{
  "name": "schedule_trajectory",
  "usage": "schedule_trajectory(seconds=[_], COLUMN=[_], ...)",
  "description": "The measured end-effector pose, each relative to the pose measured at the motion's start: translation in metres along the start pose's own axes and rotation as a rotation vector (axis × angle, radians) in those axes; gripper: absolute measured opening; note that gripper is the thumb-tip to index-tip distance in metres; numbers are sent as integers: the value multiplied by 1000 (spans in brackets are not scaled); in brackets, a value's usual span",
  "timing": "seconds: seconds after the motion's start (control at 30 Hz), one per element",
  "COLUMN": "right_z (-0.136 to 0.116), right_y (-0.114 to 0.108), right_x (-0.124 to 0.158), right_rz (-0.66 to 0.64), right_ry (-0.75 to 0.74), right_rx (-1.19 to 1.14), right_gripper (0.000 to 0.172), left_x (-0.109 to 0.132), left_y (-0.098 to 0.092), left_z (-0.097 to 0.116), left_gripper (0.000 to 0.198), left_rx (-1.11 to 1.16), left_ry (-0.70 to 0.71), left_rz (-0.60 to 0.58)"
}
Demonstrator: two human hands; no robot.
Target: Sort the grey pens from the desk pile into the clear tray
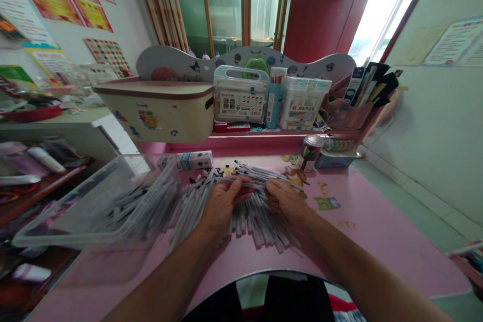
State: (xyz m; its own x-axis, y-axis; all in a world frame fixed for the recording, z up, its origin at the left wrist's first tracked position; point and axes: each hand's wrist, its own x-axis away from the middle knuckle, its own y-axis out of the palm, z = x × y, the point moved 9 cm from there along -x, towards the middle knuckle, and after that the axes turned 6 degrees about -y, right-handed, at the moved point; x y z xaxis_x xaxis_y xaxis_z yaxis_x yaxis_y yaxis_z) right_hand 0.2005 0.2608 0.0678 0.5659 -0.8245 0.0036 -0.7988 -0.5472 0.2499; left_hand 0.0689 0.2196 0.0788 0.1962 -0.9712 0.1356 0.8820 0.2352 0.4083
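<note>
Thin grey-white pens lie in a loose pile on the pink desk in front of me. Over this pile, my left hand is closed with thumb against fingers on the left end of a slim pen. My right hand grips toward the right end of it, fingers curled, and its fingertips are partly hidden. More pens lie crosswise just behind the hands. Small black pieces are scattered behind the left hand. At the left, a clear plastic box tilts and holds many similar pens.
A small white carton and a jar stand at the back of the pink desk. On the ledge above are a lidded beige bin, a marker case and a pen holder. Cluttered shelves flank the left side.
</note>
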Motion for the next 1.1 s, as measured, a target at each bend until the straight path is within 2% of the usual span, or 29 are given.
schedule_trajectory(seconds=[0.17, 0.27, 0.37, 0.53, 0.63, 0.73, 0.87, 0.97, 1.1], right_z=[-4, 0, 1, -2, 2, 4, 2, 4, 7], right_y=[1, -4, -3, -2, -5, -6, -3, -4, -10], right_x=[2, 1, 0, 0, 1, 1, 3, 3, 2], right_rz=[35, 60, 37, 54, 76, 69, 46, 63, 95], right_ry=[5, 16, -11, -43, -36, -51, -69, -34, -33], right_rx=[-79, -2, 74, -35, -21, 78, 50, -13, 67], right_gripper=[35, 32, 38, 30, 27, 37, 29, 32, 37], left_x=[-1, -1, -2, -1, 0, 0, 0, 1, 2], left_y=[0, 0, -2, -3, -3, -2, -3, -2, 0], left_z=[0, 0, -1, 0, 0, -1, 0, 0, 0], left_gripper=[33, 33, 33, 32, 31, 31, 30, 29, 29], left_rx=[12, 2, 5, 23, 15, -1, 1, 12, -3], left_ry=[-5, -8, -4, 2, 1, 0, 4, 3, 4], left_rz=[19, 17, 24, 29, 18, 17, 30, 26, 18])
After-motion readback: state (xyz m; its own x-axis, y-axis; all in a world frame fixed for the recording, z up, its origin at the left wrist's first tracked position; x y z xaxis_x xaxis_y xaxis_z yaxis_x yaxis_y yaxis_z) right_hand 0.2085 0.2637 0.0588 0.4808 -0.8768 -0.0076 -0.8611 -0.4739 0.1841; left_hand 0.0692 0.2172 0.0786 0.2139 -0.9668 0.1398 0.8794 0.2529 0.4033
